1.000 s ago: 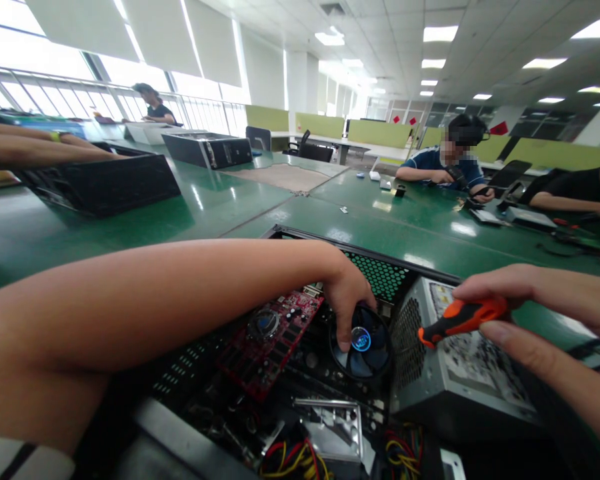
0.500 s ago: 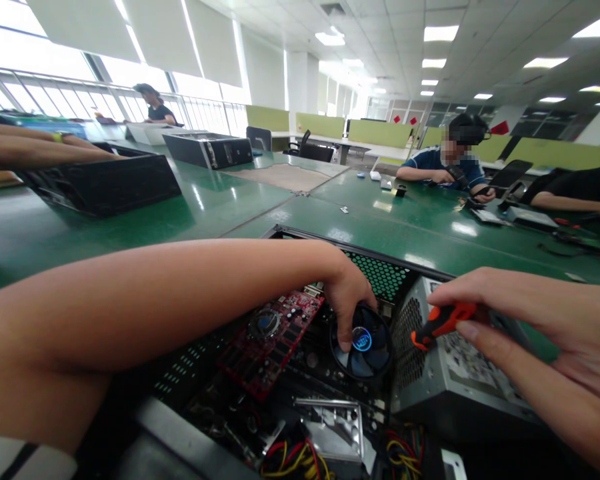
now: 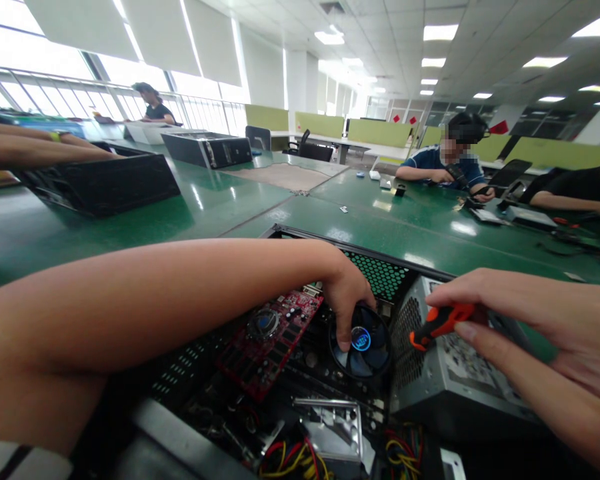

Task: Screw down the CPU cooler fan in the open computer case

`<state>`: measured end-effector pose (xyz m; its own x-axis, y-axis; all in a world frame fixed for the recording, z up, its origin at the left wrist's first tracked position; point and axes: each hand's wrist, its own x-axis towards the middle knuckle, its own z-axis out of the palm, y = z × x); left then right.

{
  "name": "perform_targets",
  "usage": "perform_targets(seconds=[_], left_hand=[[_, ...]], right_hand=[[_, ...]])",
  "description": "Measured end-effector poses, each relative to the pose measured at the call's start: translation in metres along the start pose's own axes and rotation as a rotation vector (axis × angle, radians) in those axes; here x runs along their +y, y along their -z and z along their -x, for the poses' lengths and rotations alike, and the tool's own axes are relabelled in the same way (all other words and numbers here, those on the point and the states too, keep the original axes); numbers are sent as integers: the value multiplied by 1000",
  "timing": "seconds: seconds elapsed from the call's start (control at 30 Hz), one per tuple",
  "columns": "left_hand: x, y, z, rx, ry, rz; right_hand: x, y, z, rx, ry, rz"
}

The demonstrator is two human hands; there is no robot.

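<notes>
An open computer case lies on the green table in front of me. My left hand reaches into it, fingers resting on the black cooler fan with the blue centre. Left of the fan sits a red graphics card. My right hand grips an orange and black screwdriver between thumb and fingers, above the grey power supply. The screwdriver's tip is hidden behind the hand.
Red and yellow cables bunch at the case's near edge. Two other black cases stand at the left and back. A person sits across the green table; another person's forearms lie at the far left.
My right hand has moved left and closer with the screwdriver, which now sits lower over the power supply. My left hand has stayed on the fan.
</notes>
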<state>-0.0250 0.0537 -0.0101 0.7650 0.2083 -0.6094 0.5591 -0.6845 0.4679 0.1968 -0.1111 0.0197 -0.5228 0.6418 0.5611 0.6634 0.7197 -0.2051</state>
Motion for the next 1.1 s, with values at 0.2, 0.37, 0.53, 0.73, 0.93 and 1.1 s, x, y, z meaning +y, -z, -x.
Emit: perform_targets(seconds=[0.2, 0.37, 0.53, 0.73, 0.93, 1.1], left_hand=[[0, 0, 0, -14, 4, -5], [0, 1, -1, -17, 11, -26], [1, 1, -1, -17, 12, -27], [0, 1, -2, -11, -7, -2], [-2, 0, -2, -32, -8, -50], [-1, 0, -2, -42, -5, -47]], right_hand=[[8, -7, 19, 21, 19, -57], [3, -3, 9, 12, 11, -27], [-5, 6, -6, -77, 8, 121], [1, 5, -1, -22, 3, 37], [10, -4, 14, -6, 22, -40], [7, -3, 6, -32, 18, 6]])
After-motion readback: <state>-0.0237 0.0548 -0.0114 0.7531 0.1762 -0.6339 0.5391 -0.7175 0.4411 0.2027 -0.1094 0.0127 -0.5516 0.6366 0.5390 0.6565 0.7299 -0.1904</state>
